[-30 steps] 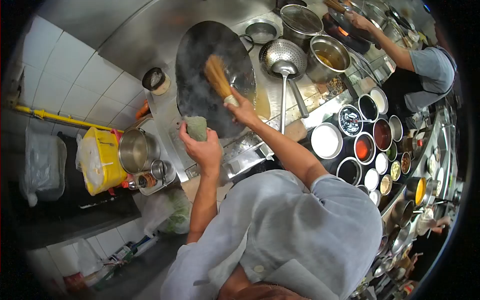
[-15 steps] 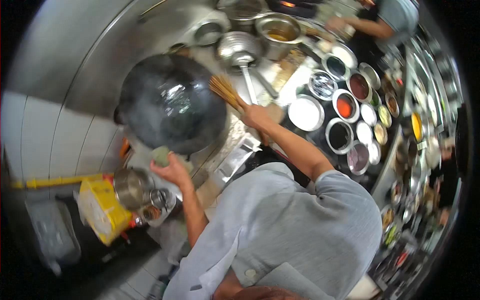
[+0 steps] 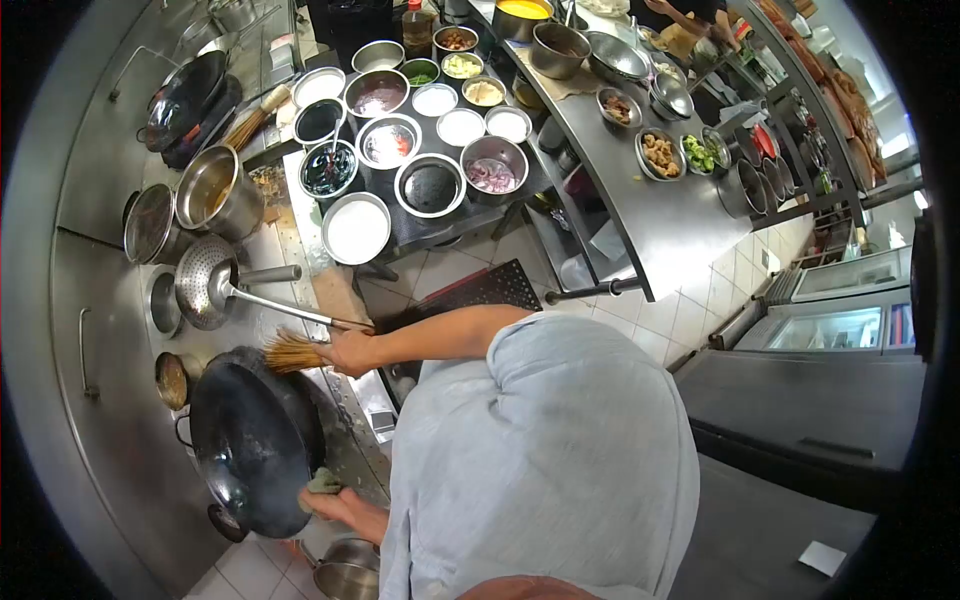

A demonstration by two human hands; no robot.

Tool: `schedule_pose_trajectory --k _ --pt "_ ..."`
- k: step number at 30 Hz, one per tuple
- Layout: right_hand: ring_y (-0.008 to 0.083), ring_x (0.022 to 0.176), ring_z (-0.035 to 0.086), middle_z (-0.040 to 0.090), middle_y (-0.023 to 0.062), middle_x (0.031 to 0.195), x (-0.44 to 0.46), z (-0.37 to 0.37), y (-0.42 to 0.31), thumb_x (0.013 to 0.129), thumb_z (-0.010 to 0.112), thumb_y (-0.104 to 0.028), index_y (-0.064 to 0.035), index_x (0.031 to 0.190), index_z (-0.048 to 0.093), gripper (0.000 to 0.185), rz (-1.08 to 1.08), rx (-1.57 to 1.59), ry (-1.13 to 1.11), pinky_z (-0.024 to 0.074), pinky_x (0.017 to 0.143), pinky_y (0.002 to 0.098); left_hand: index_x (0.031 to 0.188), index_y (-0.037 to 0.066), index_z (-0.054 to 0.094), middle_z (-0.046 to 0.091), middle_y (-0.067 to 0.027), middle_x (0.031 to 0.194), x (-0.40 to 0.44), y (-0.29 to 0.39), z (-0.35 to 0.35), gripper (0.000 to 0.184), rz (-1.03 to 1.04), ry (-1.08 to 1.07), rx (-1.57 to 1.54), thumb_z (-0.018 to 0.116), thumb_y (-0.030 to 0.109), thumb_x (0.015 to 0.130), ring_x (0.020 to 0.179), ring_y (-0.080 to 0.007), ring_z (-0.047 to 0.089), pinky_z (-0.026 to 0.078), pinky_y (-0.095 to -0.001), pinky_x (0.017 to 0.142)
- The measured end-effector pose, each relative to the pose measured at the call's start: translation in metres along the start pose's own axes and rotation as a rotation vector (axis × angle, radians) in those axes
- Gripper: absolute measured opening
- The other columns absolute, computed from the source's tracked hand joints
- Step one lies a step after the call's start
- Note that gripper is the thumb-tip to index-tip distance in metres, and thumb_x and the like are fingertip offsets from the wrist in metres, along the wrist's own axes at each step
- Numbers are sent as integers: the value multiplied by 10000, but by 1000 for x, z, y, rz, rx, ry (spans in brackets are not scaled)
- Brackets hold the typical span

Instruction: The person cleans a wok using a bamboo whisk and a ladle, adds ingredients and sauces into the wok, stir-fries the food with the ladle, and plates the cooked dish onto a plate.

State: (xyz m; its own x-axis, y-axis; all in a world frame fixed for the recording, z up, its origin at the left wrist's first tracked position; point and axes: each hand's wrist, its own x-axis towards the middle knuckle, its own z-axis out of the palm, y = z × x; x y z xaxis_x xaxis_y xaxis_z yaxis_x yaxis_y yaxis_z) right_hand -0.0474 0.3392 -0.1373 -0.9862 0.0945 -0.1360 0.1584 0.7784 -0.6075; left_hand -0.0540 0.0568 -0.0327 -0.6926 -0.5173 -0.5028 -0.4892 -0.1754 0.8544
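Observation:
My right hand (image 3: 350,352) is closed round the base of a bamboo brush (image 3: 292,352), its bristles pointing left over the stove edge. Down and to the left, my left hand (image 3: 335,503) grips a green cloth (image 3: 324,481) at the near rim of a large black wok (image 3: 247,440). The wok is tilted, with a little steam or haze and a wet shine inside. Just above the brush, a steel ladle (image 3: 222,280) rests on a perforated strainer (image 3: 202,284), its handle reaching close to my right hand.
Pots of liquid (image 3: 212,190) stand along the stove. Bowls of sauces and seasonings (image 3: 357,228) cover the stand ahead. A steel counter (image 3: 650,215) with food bowls lies right. Another person's arm (image 3: 676,16) shows at the top. A saucepan (image 3: 350,572) sits below.
The view has swung right, showing the counter. The brush has come out of the wok to beside it. The wok has become tilted, with my left hand and the cloth at its rim.

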Motion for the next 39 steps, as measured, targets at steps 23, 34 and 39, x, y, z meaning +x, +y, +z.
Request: schedule_pose_trajectory --k 23,34,39 --pt "200 614 617 598 100 825 11 -17 53 917 611 -431 -11 1119 518 476 689 842 -182 502 518 342 1381 -14 336 511 -170 1283 102 -97 81 718 -24 233 -483 699 162 788 1070 -295 588 510 -412 911" --pt "147 468 516 517 41 676 5 -93 5 875 550 -86 -33 1018 508 158 168 1214 -113 442 433 297 1306 -4 380 534 -150 1196 69 -61 79 618 -84 113 -497 678 173 794 1033 -267 596 533 -408 843" --pt "102 421 467 503 16 671 5 -191 -28 900 549 -77 -70 1418 415 535 229 1092 57 433 376 262 1315 40 397 545 -126 1203 53 -49 74 591 -156 -2 -508 674 237 831 1041 -259 599 531 -402 863"
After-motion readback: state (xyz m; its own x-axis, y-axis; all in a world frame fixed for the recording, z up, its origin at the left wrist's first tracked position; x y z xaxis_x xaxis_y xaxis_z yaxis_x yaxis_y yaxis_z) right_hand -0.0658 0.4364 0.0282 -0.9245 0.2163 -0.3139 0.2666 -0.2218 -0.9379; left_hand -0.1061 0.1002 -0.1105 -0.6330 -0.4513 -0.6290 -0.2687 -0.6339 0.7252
